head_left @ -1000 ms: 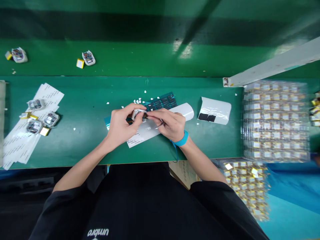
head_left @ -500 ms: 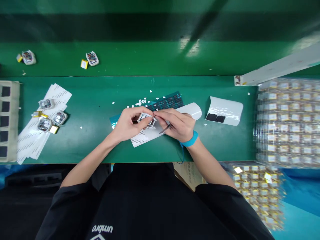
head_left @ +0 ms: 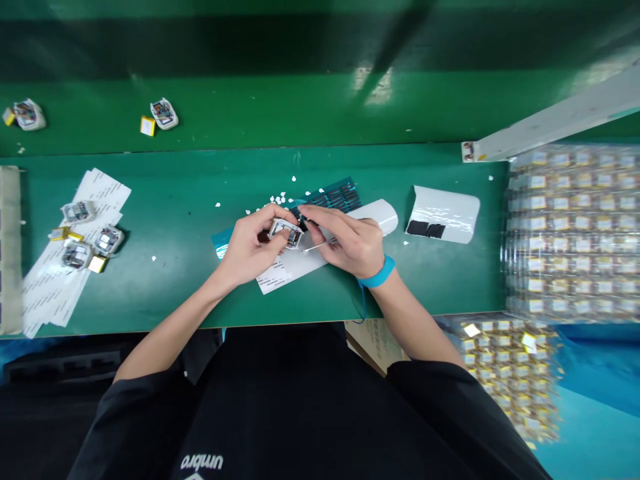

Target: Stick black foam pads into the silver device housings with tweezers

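Observation:
My left hand [head_left: 247, 250] is closed around a small white electronics housing [head_left: 286, 233] with its open, circuit-filled side facing up. Thumb and fingers grip its edges. My right hand [head_left: 353, 241] is closed and keeps thin metal tweezers [head_left: 320, 245] tucked under the fingers, tips pointing left. Its thumb and index finger sit at the right edge of the housing, with a small dark bit at the fingertips that I cannot make out. Beneath both hands lie a white backing sheet [head_left: 300, 265] and a teal sheet with black adhesive strips [head_left: 336, 196].
Tiny white pieces [head_left: 280, 199] lie scattered beyond my hands. At left, more housings [head_left: 109, 239] with yellow batteries rest on label sheets [head_left: 107, 190]. Rightward are a curled white sheet [head_left: 445, 207], a slanting white bar [head_left: 555, 120] and stacked clear battery trays [head_left: 570, 230].
My right fingertips have lifted slightly away from the housing's edge, and the tweezers have swung so that more of their length shows. The whole view has shifted a little.

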`<state>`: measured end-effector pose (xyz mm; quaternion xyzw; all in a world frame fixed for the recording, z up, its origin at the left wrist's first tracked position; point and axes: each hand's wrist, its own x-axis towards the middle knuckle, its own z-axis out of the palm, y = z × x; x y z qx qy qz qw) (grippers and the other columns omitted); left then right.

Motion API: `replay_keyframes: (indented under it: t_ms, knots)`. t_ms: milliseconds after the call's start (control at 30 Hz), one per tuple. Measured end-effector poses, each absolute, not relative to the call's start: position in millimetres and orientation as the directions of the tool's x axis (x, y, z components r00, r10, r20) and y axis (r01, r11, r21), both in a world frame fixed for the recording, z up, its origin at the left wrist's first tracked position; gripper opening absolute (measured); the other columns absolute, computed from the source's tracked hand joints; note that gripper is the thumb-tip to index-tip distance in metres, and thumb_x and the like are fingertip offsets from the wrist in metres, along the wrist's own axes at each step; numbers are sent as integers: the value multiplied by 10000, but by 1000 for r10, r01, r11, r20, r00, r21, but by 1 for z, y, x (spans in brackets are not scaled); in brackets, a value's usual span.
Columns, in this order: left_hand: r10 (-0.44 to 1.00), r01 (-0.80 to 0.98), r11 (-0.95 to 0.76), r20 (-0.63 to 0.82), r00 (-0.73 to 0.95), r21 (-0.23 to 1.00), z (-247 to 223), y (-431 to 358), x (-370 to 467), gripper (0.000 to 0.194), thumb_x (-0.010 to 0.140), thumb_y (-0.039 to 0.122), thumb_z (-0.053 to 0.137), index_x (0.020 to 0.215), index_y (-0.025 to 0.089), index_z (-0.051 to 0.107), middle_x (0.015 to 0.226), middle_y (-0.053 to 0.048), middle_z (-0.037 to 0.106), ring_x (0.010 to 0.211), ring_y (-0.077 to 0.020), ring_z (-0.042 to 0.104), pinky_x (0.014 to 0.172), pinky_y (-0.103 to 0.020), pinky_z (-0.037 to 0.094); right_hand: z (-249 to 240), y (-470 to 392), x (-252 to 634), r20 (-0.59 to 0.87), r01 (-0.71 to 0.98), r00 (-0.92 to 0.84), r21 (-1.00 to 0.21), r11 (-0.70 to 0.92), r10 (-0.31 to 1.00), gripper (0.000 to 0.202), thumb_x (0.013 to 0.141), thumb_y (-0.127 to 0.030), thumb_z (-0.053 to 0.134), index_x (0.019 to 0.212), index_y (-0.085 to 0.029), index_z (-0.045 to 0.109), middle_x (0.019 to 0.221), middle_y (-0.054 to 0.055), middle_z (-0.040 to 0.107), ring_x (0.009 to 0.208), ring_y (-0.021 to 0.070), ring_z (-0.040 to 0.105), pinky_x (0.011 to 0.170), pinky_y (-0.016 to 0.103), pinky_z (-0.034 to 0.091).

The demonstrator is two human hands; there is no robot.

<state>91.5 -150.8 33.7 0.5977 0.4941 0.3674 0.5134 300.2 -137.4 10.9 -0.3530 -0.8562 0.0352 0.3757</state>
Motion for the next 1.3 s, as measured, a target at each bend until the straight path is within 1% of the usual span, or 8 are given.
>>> replay_keyframes:
  t_ms: [333, 467, 600, 833, 1033, 1133, 1200, 1300]
  knots:
    - [959, 131, 82, -114, 258, 988, 37, -149, 89, 124, 853, 160, 617, 892, 194, 730, 767, -5, 721, 557, -94, 613, 514, -202, 523, 14, -135, 300, 510, 450, -367, -635, 628, 778, 294, 969, -54, 590, 1167, -204, 748, 1067, 23, 843, 848, 123, 796, 750, 225, 665]
    - [957, 111, 94, -121, 264, 989, 36, -149, 90, 114, 845, 165, 613, 883, 189, 718, 750, 2, 696, 572, -100, 617, 513, -202, 538, 13, -135, 302, 528, 501, -447, -521, 691, 722, 389, 990, -88, 602, 1341, -233, 685, 1313, 42, 788, 1088, 159, 799, 774, 232, 685]
    - [965, 137, 67, -99, 243, 988, 33, -149, 91, 103, 851, 162, 606, 904, 190, 690, 706, 19, 660, 531, -94, 595, 484, -203, 492, 9, -137, 307, 578, 522, -518, -370, 768, 631, 361, 1004, -50, 580, 1288, -232, 707, 1239, 22, 819, 1044, 154, 818, 756, 209, 689]
    - [984, 196, -49, 14, 175, 979, 25, -157, 97, 82, 886, 159, 618, 945, 216, 614, 609, 60, 596, 495, -103, 559, 452, -210, 402, 3, -143, 305, 531, 508, -578, -360, 783, 619, 428, 1019, -30, 494, 1378, -197, 656, 1278, 62, 803, 1098, 178, 807, 885, 269, 703]
    - [965, 256, -262, 251, 75, 930, 18, -165, 102, 132, 898, 129, 654, 862, 218, 563, 607, 83, 590, 492, -68, 487, 501, -197, 406, 4, -150, 303, 422, 575, -649, -274, 771, 634, 466, 1030, -62, 436, 1442, -161, 630, 1420, 124, 714, 869, 176, 830, 626, 267, 680]
    - [954, 266, -297, 297, 43, 917, 13, -166, 102, 114, 936, 177, 652, 866, 217, 572, 624, 72, 578, 510, -73, 510, 511, -205, 420, 10, -151, 301, 352, 571, -622, -407, 713, 699, 460, 1047, -115, 420, 1430, -207, 657, 1424, 92, 718, 855, 164, 820, 630, 274, 666]
    - [948, 264, -312, 315, 32, 913, 12, -166, 102, 114, 961, 230, 656, 876, 220, 580, 661, 57, 587, 550, -85, 549, 529, -218, 438, 15, -151, 297, 346, 503, -527, -609, 613, 776, 397, 1066, -186, 457, 1375, -223, 703, 1345, 71, 771, 934, 174, 815, 701, 290, 672]
    - [935, 253, -353, 352, 51, 901, 12, -168, 101, 128, 977, 259, 661, 882, 223, 582, 716, 36, 618, 618, -104, 602, 568, -240, 469, 21, -150, 289, 284, 321, -356, -858, 402, 890, 304, 1077, -336, 538, 1217, -220, 783, 1098, 58, 845, 775, 147, 770, 649, 287, 619]
